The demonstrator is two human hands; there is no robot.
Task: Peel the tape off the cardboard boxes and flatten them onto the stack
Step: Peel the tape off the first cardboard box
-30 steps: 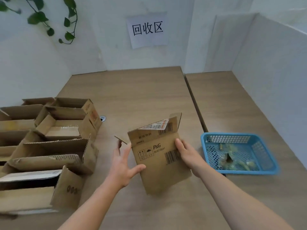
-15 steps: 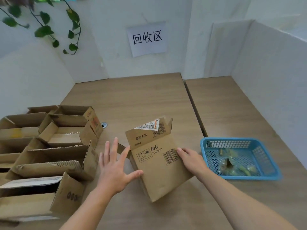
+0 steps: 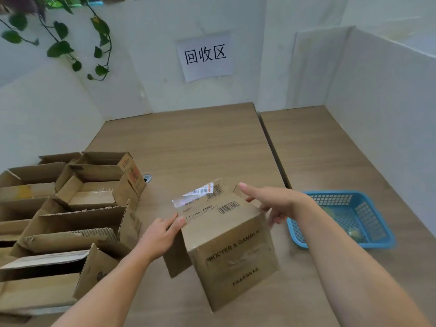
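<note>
1. Paper sheet (image 3: pixel 205 55) on the wall, well beyond both hands: "回收区" in black characters.
2. Box (image 3: pixel 236 267) between the left hand (image 3: pixel 160 234) and the right hand (image 3: pixel 271 201): "P&G" on its top face, just beside the left fingertips.
3. The same box, on the face below the hands: "PROCTER & GAMBLE", with the last letter blurred.
4. Under that line is an upside-down number, too blurred to read.
5. White label (image 3: pixel 200 191) with a barcode, beyond the left hand: digits too small to read.
</note>
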